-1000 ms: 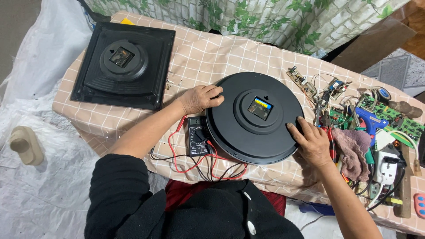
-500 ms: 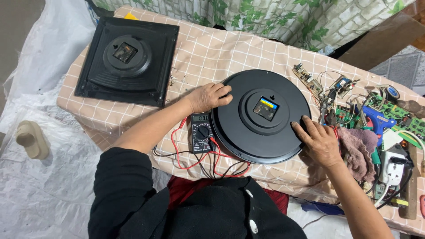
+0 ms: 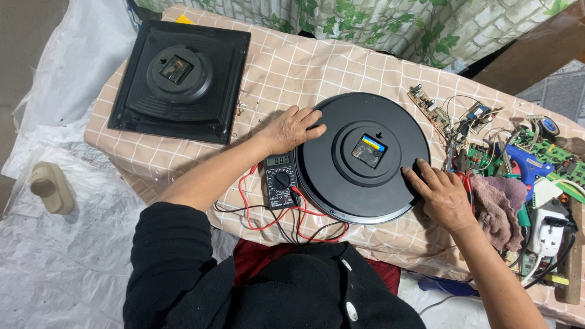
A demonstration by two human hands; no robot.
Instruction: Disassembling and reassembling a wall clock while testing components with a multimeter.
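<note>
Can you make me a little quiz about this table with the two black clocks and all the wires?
1. True or false: both hands touch the round black clock.
2. What lies just left of the round clock? A) multimeter B) banana C) book
3. Which hand, left hand or right hand, is nearer the square black clock?

Key: 1 true; 2 A; 3 left hand.
</note>
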